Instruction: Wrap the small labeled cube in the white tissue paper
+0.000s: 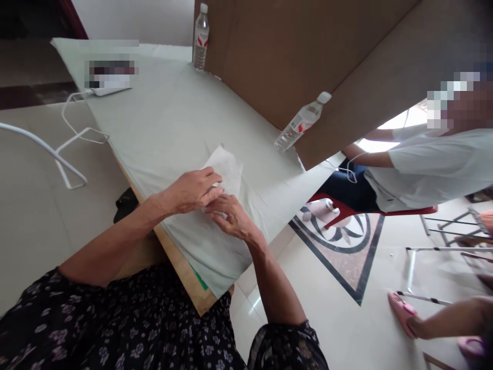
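A small white cloth or paper piece (228,167) lies on the table, which is covered with a pale sheet (165,123). My left hand (192,189) rests on the near edge of the white piece, fingers bent and pressed together over it. My right hand (230,216) sits just below, fingers curled and pinching the same edge. The two hands touch each other. What lies under the fingers is hidden.
Two clear water bottles stand on the table: one (201,38) at the far end, one (302,122) by a large brown cardboard sheet (308,56). A white device (110,90) with a cable sits far left. A person in white (423,169) sits at the right on a red chair.
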A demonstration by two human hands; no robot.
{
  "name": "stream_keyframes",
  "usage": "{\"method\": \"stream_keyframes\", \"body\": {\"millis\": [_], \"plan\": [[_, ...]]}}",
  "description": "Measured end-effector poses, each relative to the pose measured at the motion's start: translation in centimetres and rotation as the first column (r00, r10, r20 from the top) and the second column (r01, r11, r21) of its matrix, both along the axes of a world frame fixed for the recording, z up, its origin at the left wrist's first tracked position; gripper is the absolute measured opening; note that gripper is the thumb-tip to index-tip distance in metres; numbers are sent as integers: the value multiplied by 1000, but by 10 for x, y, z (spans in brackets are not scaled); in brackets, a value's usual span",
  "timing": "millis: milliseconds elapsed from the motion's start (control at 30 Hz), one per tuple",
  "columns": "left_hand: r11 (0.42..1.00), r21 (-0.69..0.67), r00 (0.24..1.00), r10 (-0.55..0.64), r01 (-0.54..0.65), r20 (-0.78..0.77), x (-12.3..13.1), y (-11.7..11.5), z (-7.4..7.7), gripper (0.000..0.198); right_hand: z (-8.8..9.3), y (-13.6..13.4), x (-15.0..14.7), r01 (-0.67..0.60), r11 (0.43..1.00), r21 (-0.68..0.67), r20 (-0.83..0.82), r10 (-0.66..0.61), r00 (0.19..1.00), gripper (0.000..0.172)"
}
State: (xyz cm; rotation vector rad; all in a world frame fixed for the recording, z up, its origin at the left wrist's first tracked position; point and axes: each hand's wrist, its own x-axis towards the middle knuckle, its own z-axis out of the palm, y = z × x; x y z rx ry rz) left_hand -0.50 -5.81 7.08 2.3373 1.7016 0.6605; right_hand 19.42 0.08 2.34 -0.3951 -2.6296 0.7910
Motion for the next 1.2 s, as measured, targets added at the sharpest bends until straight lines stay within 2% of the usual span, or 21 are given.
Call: {"method": "stream_keyframes", "body": {"millis": [67, 133, 200, 300, 400, 467, 533, 633, 733, 833, 933, 967, 1000, 1033, 1100, 1133, 1200], "plan": [[993, -110, 999, 28, -31, -32, -13, -4, -8, 29, -2, -6, 1, -88, 996, -17, 70, 89, 994, 15], [975, -197, 993, 93, -105, -70, -24, -8, -16, 33, -5, -4, 2, -73, 995, -64, 46, 76, 996, 14], [954, -240, 984, 165, -178, -73, -32, -12, -23, 34, -10, 6, 0, 99, 990, -101, -48, -105, 993, 16], [937, -239, 966, 255, -255, -34, -33, -11, -32, 29, -19, 28, -12, 395, 916, -72, -126, -401, 907, 27], [922, -226, 948, 315, -315, -36, -28, -7, -38, 56, -25, 43, -31, 449, 894, -5, -35, -449, 893, 53], [905, -243, 937, 345, -349, -61, -23, -4, -39, 70, -27, 48, -37, 428, 904, -17, 7, -428, 904, 55], [887, -275, 929, 360, -370, -89, -20, -3, -38, 75, -28, 52, -31, 444, 895, -55, -48, -446, 894, 52], [863, -332, 924, 355, -381, -138, -17, -2, -32, 78, -27, 65, 5, 579, 805, -127, -202, -593, 780, 51], [842, -357, 914, 359, -404, -188, -14, -2, -29, 73, -31, 84, 55, 751, 645, -138, -226, -759, 610, 53], [830, -351, 900, 380, -434, -214, -10, 0, -30, 64, -37, 94, 91, 831, 555, -44, -159, -825, 543, 53], [833, -327, 894, 392, -446, -218, -6, 1, -32, 55, -36, 82, 93, 861, 504, 63, -284, -819, 499, 51], [834, -318, 890, 396, -452, -226, -4, 1, -32, 51, -33, 75, 86, 855, 513, 80, -338, -793, 508, 49], [832, -308, 884, 402, -461, -238, -2, 1, -32, 49, -30, 67, 76, 830, 551, 89, -367, -756, 542, 45], [829, -301, 877, 409, -472, -251, 0, 1, -32, 47, -26, 59, 63, 774, 625, 102, -357, -704, 615, 42], [820, -300, 868, 419, -488, -266, 2, 0, -32, 46, -21, 47, 34, 605, 784, 138, -244, -565, 788, 43], [817, -303, 867, 421, -490, -266, 3, 0, -31, 47, -20, 43, 20, 522, 840, 147, -168, -499, 850, 47], [823, -292, 869, 423, -486, -256, 3, 0, -31, 47, -22, 42, -2, 414, 899, 143, -23, -415, 909, 57]]}}
